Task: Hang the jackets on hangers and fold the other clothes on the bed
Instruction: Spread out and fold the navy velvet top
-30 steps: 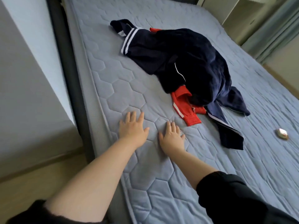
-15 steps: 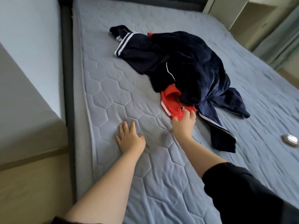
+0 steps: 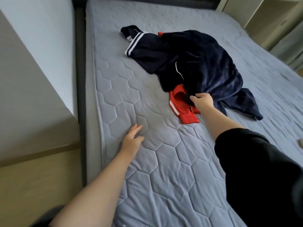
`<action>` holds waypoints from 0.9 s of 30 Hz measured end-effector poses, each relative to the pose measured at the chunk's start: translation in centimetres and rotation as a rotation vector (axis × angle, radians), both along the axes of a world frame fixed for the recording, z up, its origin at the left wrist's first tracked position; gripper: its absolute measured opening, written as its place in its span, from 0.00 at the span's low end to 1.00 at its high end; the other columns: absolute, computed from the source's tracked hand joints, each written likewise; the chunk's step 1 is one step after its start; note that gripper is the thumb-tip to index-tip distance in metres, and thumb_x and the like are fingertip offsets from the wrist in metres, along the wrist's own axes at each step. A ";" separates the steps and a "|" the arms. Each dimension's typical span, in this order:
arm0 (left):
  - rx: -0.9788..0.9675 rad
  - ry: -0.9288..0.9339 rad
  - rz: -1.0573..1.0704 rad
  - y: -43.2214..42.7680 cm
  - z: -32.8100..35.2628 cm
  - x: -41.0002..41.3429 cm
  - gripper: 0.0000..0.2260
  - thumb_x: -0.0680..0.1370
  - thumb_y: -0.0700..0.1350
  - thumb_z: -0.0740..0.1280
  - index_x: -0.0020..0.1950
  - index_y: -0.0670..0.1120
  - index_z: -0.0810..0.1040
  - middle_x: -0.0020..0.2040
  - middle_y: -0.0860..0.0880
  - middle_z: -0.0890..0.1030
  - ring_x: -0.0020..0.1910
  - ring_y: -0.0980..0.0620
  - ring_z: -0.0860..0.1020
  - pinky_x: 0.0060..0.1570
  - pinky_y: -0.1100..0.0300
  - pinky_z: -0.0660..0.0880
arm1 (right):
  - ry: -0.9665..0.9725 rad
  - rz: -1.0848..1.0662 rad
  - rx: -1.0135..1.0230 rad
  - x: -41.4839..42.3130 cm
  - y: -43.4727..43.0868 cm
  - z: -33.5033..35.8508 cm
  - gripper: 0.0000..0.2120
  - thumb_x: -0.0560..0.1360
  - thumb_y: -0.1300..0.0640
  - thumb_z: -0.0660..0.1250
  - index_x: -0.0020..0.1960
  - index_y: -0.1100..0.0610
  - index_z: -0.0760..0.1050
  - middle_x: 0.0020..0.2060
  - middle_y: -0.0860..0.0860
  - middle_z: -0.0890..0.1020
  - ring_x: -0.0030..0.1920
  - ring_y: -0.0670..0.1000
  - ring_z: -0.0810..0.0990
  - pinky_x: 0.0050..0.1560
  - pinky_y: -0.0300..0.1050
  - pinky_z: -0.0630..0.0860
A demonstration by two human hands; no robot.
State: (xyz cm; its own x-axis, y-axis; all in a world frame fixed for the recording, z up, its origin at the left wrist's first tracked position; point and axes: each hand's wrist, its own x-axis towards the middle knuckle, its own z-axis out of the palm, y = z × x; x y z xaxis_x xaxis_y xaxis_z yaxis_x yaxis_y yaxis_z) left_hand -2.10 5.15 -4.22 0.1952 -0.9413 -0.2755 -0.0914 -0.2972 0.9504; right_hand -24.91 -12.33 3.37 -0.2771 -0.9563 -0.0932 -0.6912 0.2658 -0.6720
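Head view, L to R. Bed frame (image 3: 80, 79): dark rail along the mattress's left edge.

Left hand (image 3: 132, 140): flat on the bare quilted mattress (image 3: 147, 169), fingers straight, holding nothing. It has slid a little nearer us vs. 1 s ago but is otherwise unchanged; we read it as a brace.

Striped cuff (image 3: 134, 43): far-left tip of the clothes, pointing away from us and left.

Red garment (image 3: 182, 110): mostly buried. Its exposed part runs far-to-near, elastic hem end toward us, and a 2nd red scrap shows at the pile's far side.

Right hand (image 3: 202, 101): 1 s ago it lay flat beside the left; 0.5 s ago it was at the red hem. It is now further in, fingers and thumb curled at the dark edge where it overlaps the red. We judge it pinches navy fabric, though contact is partly hidden.

Navy heap (image 3: 205, 66): mid-bed, crumpled, not yet sorted. Its long axis runs far-left to near-right and ends in a loose limb at right.

Meaning: sorting is only starting, with nothing folded or hung.

Small object (image 3: 301, 142): at the right edge, too cropped to ID.
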 end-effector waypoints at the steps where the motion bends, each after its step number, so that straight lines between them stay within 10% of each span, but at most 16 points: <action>1: 0.002 0.022 0.019 0.1 0.0 0.1 0.21 0.77 0.30 0.61 0.70 0.41 0.71 0.74 0.47 0.64 0.74 0.53 0.60 0.64 0.72 0.55 | -0.022 0.008 -0.029 0.3 0.5 0.2 0.16 0.76 0.60 0.66 0.60 0.67 0.77 0.60 0.61 0.79 0.54 0.56 0.80 0.40 0.34 0.76; 6: 0.080 0.319 0.176 0.4 0.4 0.9 0.17 0.79 0.32 0.58 0.66 0.40 0.74 0.67 0.45 0.74 0.66 0.53 0.70 0.62 0.66 0.63 | -0.225 0.051 -0.063 1.4 3.4 0.7 0.09 0.75 0.62 0.66 0.52 0.61 0.83 0.49 0.54 0.84 0.40 0.46 0.78 0.39 0.35 0.73; 12: 0.182 0.789 0.351 2.1 1.6 1.5 0.17 0.82 0.40 0.54 0.71 0.40 0.67 0.68 0.39 0.72 0.70 0.45 0.69 0.66 0.56 0.63 | -0.044 0.137 -0.126 2.8 7.8 2.3 0.07 0.74 0.61 0.68 0.44 0.63 0.84 0.41 0.57 0.85 0.47 0.55 0.82 0.47 0.44 0.76; 17: 0.199 0.866 0.332 3.5 2.0 1.2 0.15 0.82 0.43 0.54 0.68 0.43 0.68 0.65 0.39 0.74 0.62 0.45 0.73 0.62 0.55 0.66 | 0.134 0.655 -0.081 7.0 14.4 3.7 0.07 0.69 0.63 0.70 0.35 0.68 0.79 0.36 0.60 0.81 0.35 0.49 0.77 0.39 0.46 0.73; 20: 0.224 0.937 0.267 4.2 2.8 1.5 0.16 0.82 0.44 0.54 0.65 0.41 0.73 0.49 0.43 0.81 0.49 0.47 0.78 0.52 0.55 0.74 | -0.091 1.015 0.359 8.6 18.5 5.6 0.03 0.71 0.61 0.72 0.40 0.61 0.83 0.40 0.54 0.84 0.37 0.46 0.79 0.44 0.42 0.77; 22: 0.241 0.922 0.196 4.8 3.1 1.7 0.15 0.81 0.46 0.55 0.57 0.40 0.78 0.43 0.44 0.83 0.47 0.46 0.79 0.46 0.55 0.77 | -0.178 0.978 0.260 8.7 18.7 5.5 0.05 0.73 0.62 0.70 0.48 0.59 0.84 0.46 0.54 0.84 0.43 0.47 0.81 0.49 0.39 0.77; 24: 0.283 0.871 0.210 5.2 3.4 1.6 0.15 0.81 0.49 0.57 0.54 0.43 0.79 0.43 0.45 0.83 0.47 0.47 0.79 0.44 0.55 0.75 | 0.013 0.830 0.024 7.8 17.4 4.5 0.17 0.73 0.64 0.67 0.61 0.56 0.79 0.60 0.54 0.77 0.59 0.51 0.76 0.61 0.42 0.71; 27: 0.310 0.825 0.204 5.6 3.7 1.3 0.14 0.80 0.51 0.60 0.54 0.45 0.80 0.49 0.46 0.83 0.50 0.47 0.80 0.45 0.53 0.74 | 0.518 0.943 0.236 5.6 16.6 1.4 0.40 0.70 0.56 0.69 0.77 0.47 0.54 0.75 0.53 0.55 0.75 0.57 0.52 0.74 0.60 0.52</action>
State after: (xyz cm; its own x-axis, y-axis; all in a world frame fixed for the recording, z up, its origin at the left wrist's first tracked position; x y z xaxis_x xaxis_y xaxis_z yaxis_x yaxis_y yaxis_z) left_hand -0.76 10.75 -0.51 -0.0218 -0.7701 -0.6375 0.6662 -0.4867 0.5651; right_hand -19.32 4.29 4.73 0.4968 -0.7780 -0.3847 -0.8676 -0.4335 -0.2437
